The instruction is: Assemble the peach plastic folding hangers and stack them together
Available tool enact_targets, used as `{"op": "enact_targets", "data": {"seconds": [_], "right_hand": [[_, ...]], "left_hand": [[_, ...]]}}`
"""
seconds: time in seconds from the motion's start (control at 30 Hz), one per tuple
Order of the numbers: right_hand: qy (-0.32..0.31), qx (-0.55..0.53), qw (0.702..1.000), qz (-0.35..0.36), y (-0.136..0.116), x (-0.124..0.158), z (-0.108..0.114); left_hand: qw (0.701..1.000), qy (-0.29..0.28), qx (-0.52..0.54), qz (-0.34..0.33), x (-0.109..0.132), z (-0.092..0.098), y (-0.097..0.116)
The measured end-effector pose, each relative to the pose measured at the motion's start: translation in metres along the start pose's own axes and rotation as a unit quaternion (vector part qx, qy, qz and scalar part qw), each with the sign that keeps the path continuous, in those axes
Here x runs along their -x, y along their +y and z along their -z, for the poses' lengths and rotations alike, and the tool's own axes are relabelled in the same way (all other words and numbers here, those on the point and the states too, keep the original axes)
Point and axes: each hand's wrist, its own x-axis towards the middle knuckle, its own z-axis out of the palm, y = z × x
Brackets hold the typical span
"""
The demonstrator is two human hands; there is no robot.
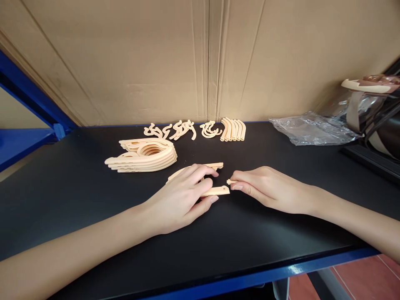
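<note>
My left hand (186, 196) lies over a cream plastic frame piece (218, 191) on the black table, its fingers wrapped round the piece. Two arms of that piece stick out to the right from under the hand; the lower one has a small hole near its end. Just right of these ends, my right hand (268, 187) pinches a small cream part (230, 181), of which only the tip shows. That tip is apart from the frame piece. The rest of the small part is hidden by my fingers.
A stack of curved cream frames (146, 161) sits at the left on the black table (125, 258). Small cream hooks (179, 130) and a row of curved bars (233, 129) lie at the back. Clear plastic bags (315, 129) are at the back right, before a cardboard wall (140, 62).
</note>
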Motion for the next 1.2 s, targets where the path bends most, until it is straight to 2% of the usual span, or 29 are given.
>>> {"op": "enact_targets", "data": {"seconds": [0.13,0.4,0.7,0.9,1.2], "right_hand": [[0.002,0.002,1.000,-0.001,-0.001,0.001,-0.002],[0.023,-0.059,0.998,0.006,-0.006,-0.001,-0.005],[0.045,0.088,0.995,0.031,-0.002,0.002,-0.015],[0.058,0.186,0.979,0.054,-0.001,0.001,-0.018],[0.094,0.273,0.954,0.083,-0.002,0.000,-0.020]], "left_hand": [[1.000,0.005,0.007,0.002,0.000,-0.001,-0.001],[1.000,0.001,0.020,0.015,-0.002,-0.001,-0.001],[0.999,-0.024,0.035,0.020,-0.002,0.000,0.000],[0.999,-0.027,0.041,0.020,-0.001,-0.001,-0.001],[0.999,-0.029,0.029,0.010,-0.002,-0.001,-0.002]]}}
